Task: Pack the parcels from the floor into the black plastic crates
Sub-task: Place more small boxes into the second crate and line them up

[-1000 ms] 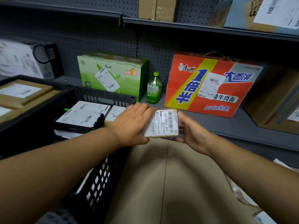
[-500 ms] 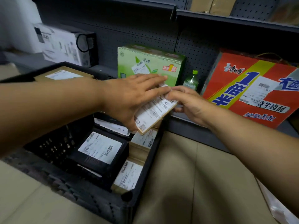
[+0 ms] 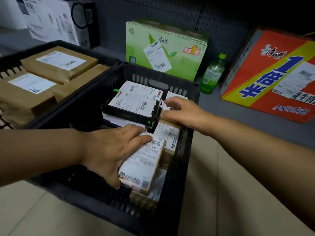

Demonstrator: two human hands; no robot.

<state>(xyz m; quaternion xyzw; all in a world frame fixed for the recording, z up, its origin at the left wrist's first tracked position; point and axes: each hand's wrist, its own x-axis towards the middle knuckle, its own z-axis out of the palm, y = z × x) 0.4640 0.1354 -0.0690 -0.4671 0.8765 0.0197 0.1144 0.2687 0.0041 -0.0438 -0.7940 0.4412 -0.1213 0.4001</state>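
A black plastic crate (image 3: 192, 116) stands on the floor in the middle of the view and holds several labelled parcels. My left hand (image 3: 109, 150) grips a small brown parcel with a white label (image 3: 144, 164) and holds it low inside the crate, over other brown parcels. My right hand (image 3: 180, 111) reaches into the crate's right side, fingers against the end of a black box with white labels (image 3: 134, 103). Whether it grips the box is unclear. A second black crate (image 3: 10, 58) at the left holds brown cardboard parcels (image 3: 56, 65).
A low grey shelf behind the crates carries a green carton (image 3: 170, 48), a green bottle (image 3: 213, 74), a red and yellow carton (image 3: 272, 77) and a white box (image 3: 51, 19). Beige floor tiles (image 3: 221, 193) lie to the right of the crate.
The small parcel has gone from both hands above the crate down into it, held by my left hand alone. My right hand has let go and moved to the black box.
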